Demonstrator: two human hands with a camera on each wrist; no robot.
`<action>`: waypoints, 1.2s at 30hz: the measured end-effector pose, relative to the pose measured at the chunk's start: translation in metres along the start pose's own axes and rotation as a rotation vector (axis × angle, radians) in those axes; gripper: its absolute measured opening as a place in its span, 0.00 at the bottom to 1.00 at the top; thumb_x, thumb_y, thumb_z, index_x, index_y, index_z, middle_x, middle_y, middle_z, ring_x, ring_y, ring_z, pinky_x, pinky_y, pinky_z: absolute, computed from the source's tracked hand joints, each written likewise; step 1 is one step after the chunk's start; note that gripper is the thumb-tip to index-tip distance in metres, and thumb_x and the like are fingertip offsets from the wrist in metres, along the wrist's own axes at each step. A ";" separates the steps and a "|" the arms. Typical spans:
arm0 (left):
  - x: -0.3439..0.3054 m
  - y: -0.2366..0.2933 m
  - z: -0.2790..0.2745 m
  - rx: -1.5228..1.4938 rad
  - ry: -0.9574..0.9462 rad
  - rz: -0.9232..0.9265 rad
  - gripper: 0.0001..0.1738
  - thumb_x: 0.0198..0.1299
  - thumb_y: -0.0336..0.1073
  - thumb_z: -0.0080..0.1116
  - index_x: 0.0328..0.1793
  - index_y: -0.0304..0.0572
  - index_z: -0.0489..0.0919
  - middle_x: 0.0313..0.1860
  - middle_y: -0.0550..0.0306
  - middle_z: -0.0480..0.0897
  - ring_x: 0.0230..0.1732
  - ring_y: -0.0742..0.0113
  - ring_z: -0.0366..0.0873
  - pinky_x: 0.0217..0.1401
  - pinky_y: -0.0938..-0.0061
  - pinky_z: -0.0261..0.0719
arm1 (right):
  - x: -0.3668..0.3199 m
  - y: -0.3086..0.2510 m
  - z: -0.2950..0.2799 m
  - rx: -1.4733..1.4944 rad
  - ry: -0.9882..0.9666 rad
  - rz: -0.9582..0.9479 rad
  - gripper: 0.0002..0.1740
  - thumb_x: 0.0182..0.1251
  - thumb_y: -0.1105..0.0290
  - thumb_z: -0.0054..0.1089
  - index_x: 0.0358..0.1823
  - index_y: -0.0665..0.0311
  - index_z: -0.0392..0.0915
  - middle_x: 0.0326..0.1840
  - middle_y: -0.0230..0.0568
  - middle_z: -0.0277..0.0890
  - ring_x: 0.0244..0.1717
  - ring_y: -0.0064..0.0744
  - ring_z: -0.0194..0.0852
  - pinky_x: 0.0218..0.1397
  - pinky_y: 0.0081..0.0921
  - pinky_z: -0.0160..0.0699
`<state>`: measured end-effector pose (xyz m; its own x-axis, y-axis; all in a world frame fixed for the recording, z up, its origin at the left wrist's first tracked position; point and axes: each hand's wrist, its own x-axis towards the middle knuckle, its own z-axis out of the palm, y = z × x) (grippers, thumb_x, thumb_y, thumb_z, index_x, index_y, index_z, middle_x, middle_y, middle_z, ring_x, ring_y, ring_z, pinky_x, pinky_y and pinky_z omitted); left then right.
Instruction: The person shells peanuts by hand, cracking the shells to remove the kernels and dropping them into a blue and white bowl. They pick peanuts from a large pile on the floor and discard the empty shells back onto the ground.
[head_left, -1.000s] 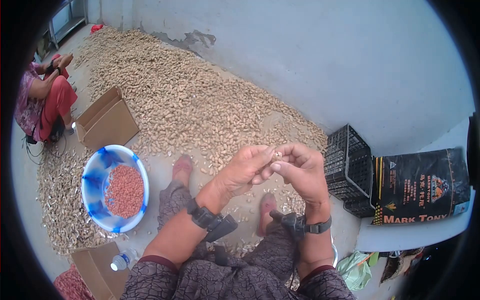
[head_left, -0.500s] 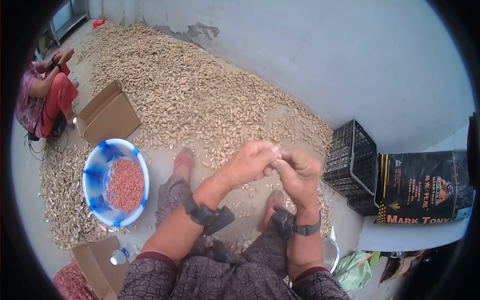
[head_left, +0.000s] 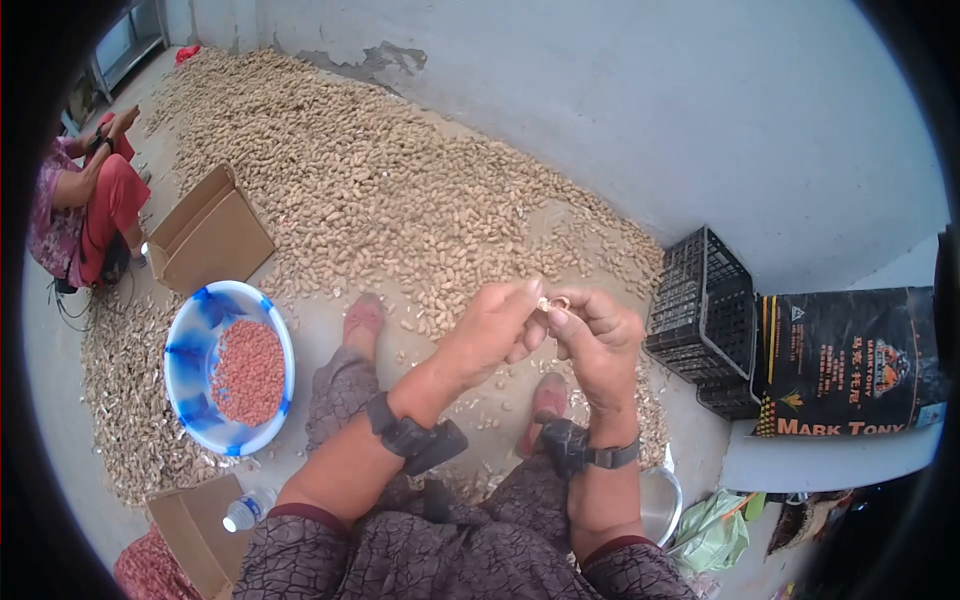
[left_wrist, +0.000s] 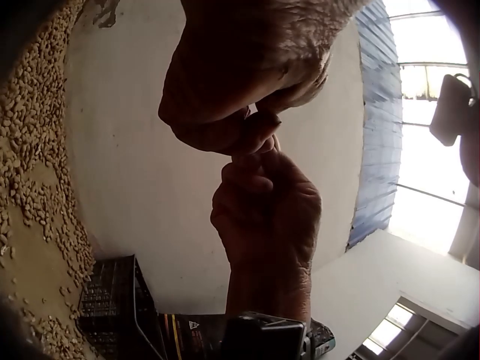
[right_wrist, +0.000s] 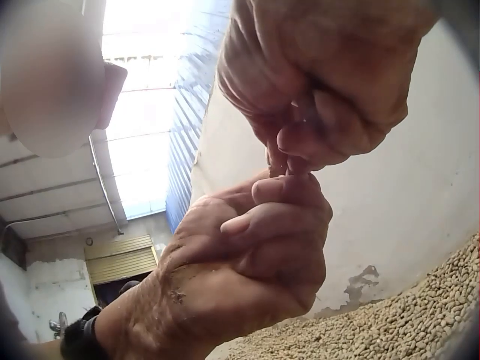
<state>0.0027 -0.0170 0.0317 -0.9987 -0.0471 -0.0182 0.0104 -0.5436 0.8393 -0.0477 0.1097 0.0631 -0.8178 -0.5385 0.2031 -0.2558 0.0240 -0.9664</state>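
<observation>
My left hand and right hand meet at the fingertips in front of me, over the floor between my feet. A cracked peanut is pinched between them, its pale shell parted at the tips. Both thumbs press at it from above, with the other fingers curled beneath. The wrist views show the left hand and the right hand fingertip to fingertip; there the fingers hide most of the peanut. To the left, a blue and white basin holds shelled pink peanut kernels.
A large heap of unshelled peanuts spreads along the wall. Empty shells lie around the basin. Cardboard boxes, a bottle, a black crate, a black sack and a metal bowl stand around. Another person sits at left.
The hands stay together at nearly the same spot. Half a second ago the fingers covered the peanut; now its opened shell shows between the fingertips.
</observation>
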 end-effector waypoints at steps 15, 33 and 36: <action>-0.002 0.002 -0.001 0.234 0.019 0.069 0.11 0.60 0.37 0.44 0.30 0.37 0.71 0.19 0.65 0.71 0.20 0.82 0.65 0.19 0.85 0.63 | 0.000 0.002 0.002 0.030 0.028 0.033 0.10 0.57 0.77 0.54 0.40 0.68 0.78 0.22 0.31 0.74 0.18 0.11 0.63 0.19 0.09 0.61; 0.004 -0.021 0.009 0.491 0.138 0.287 0.04 0.57 0.29 0.50 0.34 0.36 0.72 0.20 0.66 0.71 0.21 0.85 0.65 0.21 0.87 0.63 | 0.000 0.012 -0.003 0.057 0.181 0.114 0.08 0.58 0.74 0.50 0.31 0.70 0.77 0.19 0.31 0.71 0.17 0.12 0.62 0.17 0.10 0.57; 0.006 -0.019 0.009 0.515 0.248 0.231 0.03 0.55 0.28 0.53 0.33 0.36 0.73 0.20 0.67 0.71 0.22 0.85 0.65 0.21 0.88 0.63 | 0.000 0.011 -0.002 0.018 0.242 0.131 0.07 0.58 0.75 0.50 0.31 0.70 0.77 0.19 0.30 0.71 0.17 0.12 0.62 0.17 0.10 0.58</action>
<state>-0.0038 0.0001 0.0205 -0.9318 -0.3421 0.1217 0.1382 -0.0240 0.9901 -0.0519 0.1117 0.0528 -0.9432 -0.3149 0.1060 -0.1324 0.0639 -0.9891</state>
